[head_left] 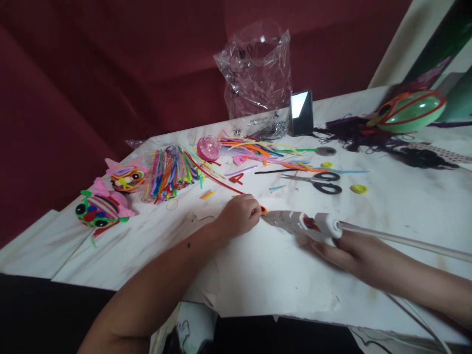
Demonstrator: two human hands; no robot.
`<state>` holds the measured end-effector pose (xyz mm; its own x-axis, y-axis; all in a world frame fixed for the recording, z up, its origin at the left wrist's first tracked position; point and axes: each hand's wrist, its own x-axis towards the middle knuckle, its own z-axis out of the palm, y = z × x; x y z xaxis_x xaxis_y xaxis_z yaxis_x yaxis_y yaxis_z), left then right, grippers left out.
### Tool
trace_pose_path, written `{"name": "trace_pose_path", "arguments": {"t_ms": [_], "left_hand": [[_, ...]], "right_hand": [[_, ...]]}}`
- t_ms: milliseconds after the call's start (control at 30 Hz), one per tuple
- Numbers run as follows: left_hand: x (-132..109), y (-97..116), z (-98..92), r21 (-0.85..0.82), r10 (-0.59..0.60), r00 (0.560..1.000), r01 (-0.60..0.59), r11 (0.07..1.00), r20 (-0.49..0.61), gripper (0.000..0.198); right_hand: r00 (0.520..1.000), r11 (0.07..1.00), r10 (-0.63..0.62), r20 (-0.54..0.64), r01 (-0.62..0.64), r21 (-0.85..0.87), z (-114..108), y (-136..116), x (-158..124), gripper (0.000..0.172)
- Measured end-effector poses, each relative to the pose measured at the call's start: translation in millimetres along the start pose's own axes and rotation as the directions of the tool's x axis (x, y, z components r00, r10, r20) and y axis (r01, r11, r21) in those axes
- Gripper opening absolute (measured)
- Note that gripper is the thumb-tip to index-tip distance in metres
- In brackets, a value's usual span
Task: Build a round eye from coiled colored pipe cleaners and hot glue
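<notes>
Orange piece (pixel 263 210): small, at mid-table, pinched in the fingers of the left hand (pixel 243 215), which are curled tight; most of it is hidden. Glue gun (pixel 291 220): nozzle at the orange piece, contact cannot be confirmed. Right hand (pixel 344 250) grasps the gun's handle, fingers wrapped and partly hidden behind it; a glue stick (pixel 401 240) protrudes from the rear. Red stem (pixel 221 183) slants down to the left hand; whether it is gripped there cannot be told. Just beyond: a bent red shape (pixel 236 178), and scissors (pixel 320 183), blades pointing left, between two yellow bits (pixel 359 189). Farther left, a fan of coloured stems (pixel 171 172) in clear wrap, then two decorated balls (pixel 101 210) with pink fins, side by side. Behind the stems, a pink clear ball (pixel 209 148). Rear edge: phone (pixel 301 113) upright, just beside a clear bag (pixel 258 73). Far right, a green ball (pixel 415 113) with red strips, near dark purple strands (pixel 342 132). All on a white table (pixel 147 260).
</notes>
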<state>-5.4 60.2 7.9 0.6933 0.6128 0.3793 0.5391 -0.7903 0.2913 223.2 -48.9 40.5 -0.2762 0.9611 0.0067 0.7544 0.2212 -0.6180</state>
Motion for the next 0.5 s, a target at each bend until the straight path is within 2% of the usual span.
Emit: {"name": "trace_pose_path", "arguments": {"t_ms": [133, 500], "left_hand": [[0.0, 0.1, 0.2, 0.001, -0.001, 1.000, 0.001, 1.000, 0.004, 0.015], [0.3, 0.2, 0.4, 0.005, -0.004, 1.000, 0.004, 1.000, 0.006, 0.015]], "right_hand": [[0.999, 0.999, 0.010, 0.046, -0.008, -0.046, 1.2, 4.7, 1.4, 0.052], [1.000, 1.000, 0.004, 0.027, -0.004, -0.004, -1.4, 0.5, 0.3, 0.048]]}}
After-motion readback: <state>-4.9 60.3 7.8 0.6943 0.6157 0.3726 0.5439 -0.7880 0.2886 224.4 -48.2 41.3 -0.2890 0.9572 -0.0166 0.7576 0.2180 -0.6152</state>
